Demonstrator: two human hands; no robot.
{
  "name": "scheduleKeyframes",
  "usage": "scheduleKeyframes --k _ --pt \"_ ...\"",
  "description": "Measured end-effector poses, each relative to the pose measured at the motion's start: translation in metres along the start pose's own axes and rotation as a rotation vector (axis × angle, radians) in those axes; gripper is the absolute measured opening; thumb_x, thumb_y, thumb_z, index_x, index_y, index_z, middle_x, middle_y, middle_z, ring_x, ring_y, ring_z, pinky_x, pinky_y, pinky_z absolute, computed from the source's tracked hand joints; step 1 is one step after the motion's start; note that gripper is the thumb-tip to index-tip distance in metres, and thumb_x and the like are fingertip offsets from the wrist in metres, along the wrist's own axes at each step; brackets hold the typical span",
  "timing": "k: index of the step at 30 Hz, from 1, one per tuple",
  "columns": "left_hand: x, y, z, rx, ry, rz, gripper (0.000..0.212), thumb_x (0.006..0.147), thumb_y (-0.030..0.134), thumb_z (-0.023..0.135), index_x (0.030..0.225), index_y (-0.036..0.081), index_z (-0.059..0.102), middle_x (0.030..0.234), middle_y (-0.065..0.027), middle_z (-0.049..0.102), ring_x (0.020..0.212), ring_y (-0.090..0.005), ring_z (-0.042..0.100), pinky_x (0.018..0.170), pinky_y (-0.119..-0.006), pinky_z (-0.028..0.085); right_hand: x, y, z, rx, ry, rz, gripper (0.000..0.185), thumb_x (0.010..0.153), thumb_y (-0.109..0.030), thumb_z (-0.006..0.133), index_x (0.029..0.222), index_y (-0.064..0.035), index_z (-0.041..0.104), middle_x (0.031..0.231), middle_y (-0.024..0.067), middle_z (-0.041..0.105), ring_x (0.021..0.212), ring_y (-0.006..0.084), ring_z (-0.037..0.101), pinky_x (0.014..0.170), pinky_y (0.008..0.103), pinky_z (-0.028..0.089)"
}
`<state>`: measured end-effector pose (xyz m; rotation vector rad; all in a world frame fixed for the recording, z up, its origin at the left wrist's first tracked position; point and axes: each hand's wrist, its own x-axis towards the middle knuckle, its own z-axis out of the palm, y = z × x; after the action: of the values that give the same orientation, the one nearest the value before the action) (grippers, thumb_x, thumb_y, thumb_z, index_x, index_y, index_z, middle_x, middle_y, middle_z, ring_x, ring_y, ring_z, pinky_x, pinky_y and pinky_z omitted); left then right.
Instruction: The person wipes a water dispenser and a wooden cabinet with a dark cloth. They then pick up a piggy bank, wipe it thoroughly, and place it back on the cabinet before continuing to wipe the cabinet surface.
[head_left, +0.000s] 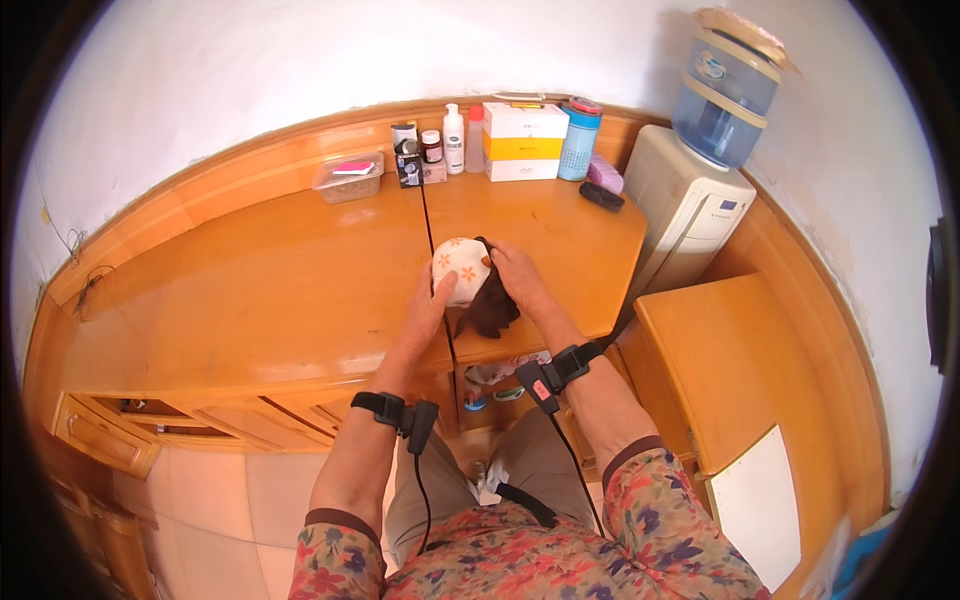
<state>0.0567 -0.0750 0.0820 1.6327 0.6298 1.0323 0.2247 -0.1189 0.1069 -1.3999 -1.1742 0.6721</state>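
A white, rounded object with an orange flower pattern (466, 277), possibly a bowl or cup, is held above the wooden cabinet top (300, 300). My left hand (433, 298) grips its left side, the thumb lying over the patterned surface. At its right edge, my right hand (515, 271) pinches a dark brown cloth (491, 306), which hangs down beside and below the patterned object. Part of the cloth is hidden behind the object and my right fingers.
Along the wall stand a plastic container (349, 180), a white pump bottle (454, 139), stacked boxes (523, 142) and a blue canister (578, 141). A black case (601, 196) lies near the water dispenser (686, 202). A lower wooden surface (735, 337) is at the right.
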Motion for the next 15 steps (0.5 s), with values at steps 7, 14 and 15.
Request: scheduleKeyframes --k 7,14,15 --pt "0.0 0.011 0.0 -0.143 -0.056 -0.022 0.051 0.089 0.041 0.046 0.119 -0.001 0.044 0.107 -0.0107 0.055 0.098 -0.0172 0.051 0.087 -0.029 0.039 -0.042 -0.005 0.001 -0.171 0.063 -0.084 0.032 0.091 -0.012 0.038 0.116 0.0042 0.049 0.107 0.0177 0.058 0.098 0.0271 0.055 0.086 0.0315 0.041" --pt "-0.002 0.031 0.004 -0.171 -0.088 -0.077 0.053 0.09 0.044 0.042 0.114 -0.003 0.047 0.102 -0.0077 0.055 0.093 -0.0139 0.05 0.083 -0.026 0.039 -0.091 0.002 0.013 -0.402 0.223 -0.276 0.032 0.089 -0.01 0.042 0.119 0.0021 0.045 0.114 0.022 0.051 0.107 0.0352 0.049 0.09 0.0366 0.039" --pt "-0.001 0.028 0.004 -0.167 -0.09 -0.081 0.053 0.09 0.044 0.042 0.114 -0.003 0.047 0.102 -0.0077 0.055 0.093 -0.0139 0.05 0.083 -0.026 0.039 -0.097 0.001 0.014 -0.398 0.224 -0.272 0.032 0.089 -0.01 0.042 0.119 0.0021 0.045 0.114 0.022 0.051 0.107 0.0352 0.049 0.09 0.0366 0.039"
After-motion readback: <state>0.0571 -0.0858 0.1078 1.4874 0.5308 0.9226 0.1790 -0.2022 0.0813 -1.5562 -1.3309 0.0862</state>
